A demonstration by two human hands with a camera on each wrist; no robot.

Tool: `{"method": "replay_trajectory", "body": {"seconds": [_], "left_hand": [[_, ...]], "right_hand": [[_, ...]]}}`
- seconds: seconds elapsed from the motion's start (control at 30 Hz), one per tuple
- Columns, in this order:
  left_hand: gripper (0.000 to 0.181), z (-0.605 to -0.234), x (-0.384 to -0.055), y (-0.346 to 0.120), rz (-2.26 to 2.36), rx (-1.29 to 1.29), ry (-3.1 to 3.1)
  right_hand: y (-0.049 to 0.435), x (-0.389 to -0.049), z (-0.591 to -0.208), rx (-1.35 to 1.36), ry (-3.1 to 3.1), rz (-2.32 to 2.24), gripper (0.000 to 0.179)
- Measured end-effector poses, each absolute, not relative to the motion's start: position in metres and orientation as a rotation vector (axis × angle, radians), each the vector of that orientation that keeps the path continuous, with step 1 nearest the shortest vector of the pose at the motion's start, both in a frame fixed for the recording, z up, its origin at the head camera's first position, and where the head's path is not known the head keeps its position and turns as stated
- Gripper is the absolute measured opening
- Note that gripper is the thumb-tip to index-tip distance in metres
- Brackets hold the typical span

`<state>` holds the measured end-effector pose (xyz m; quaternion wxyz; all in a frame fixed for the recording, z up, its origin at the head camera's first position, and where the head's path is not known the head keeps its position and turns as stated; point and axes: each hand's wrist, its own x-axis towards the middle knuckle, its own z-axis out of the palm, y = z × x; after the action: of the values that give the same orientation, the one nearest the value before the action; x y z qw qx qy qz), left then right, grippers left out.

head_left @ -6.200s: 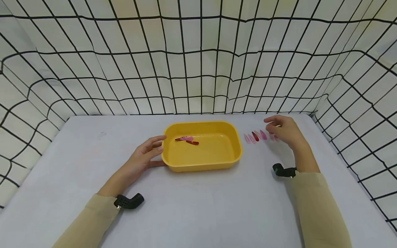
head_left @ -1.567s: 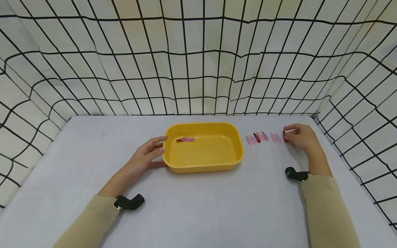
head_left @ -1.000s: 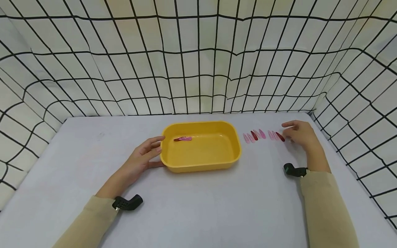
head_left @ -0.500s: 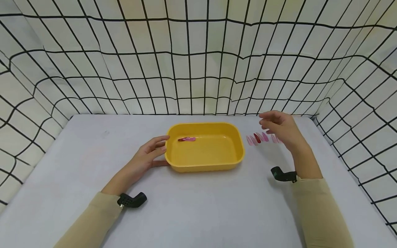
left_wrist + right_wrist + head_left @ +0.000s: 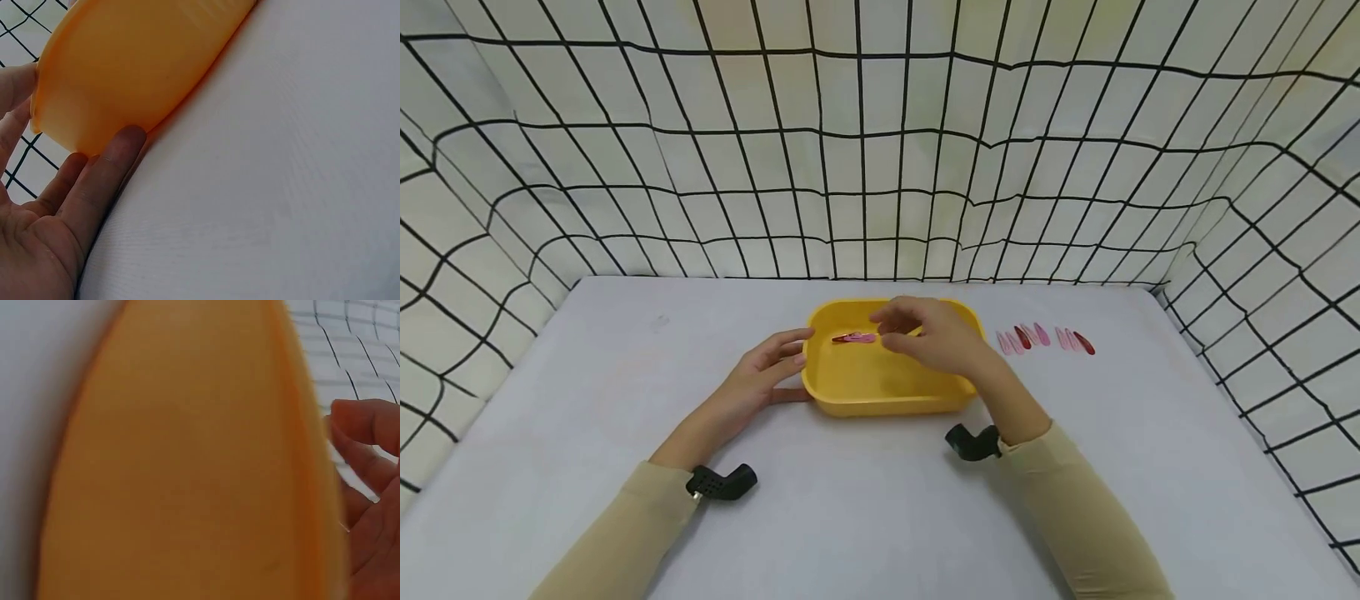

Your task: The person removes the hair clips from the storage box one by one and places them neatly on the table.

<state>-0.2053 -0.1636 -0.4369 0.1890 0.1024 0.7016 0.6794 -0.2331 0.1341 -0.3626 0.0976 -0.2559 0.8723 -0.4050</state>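
Note:
A yellow tray stands mid-table. My left hand rests against its left end; in the left wrist view the fingertips touch its outer wall. Over the tray's right half hovers my right hand, fingers loosely bent, holding nothing that I can see. Just left of its fingertips, a pink snap hair clip and a red snap hair clip lie together on the tray floor. The right hand hides part of the tray. In the right wrist view the tray wall fills most of the picture.
Right of the tray, several pink and red hair clips lie slanted in a row in two groups; a dark red clip ends it. Black wire mesh borders the white table at the back and sides.
One red clip left the tray and now lies at the row's right end, where my right hand let it go. That hand then swung left over the tray. The left hand stays put.

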Motion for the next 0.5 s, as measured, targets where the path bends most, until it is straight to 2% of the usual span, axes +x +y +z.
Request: {"method": "replay_trajectory", "body": {"seconds": [0.17, 0.33, 0.5], "left_hand": [[0.053, -0.438, -0.205, -0.162, 1.916, 0.305, 1.952], [0.051, -0.439, -0.203, -0.162, 1.904, 0.298, 1.964], [0.051, -0.438, -0.204, -0.165, 1.898, 0.275, 1.984]], "right_hand": [[0.100, -0.232, -0.383, -0.829, 2.660, -0.792, 0.043], [0.092, -0.227, -0.393, -0.869, 2.669, -0.520, 0.053], [0.091, -0.227, -0.393, -0.860, 2.705, -0.432, 0.052]]}}
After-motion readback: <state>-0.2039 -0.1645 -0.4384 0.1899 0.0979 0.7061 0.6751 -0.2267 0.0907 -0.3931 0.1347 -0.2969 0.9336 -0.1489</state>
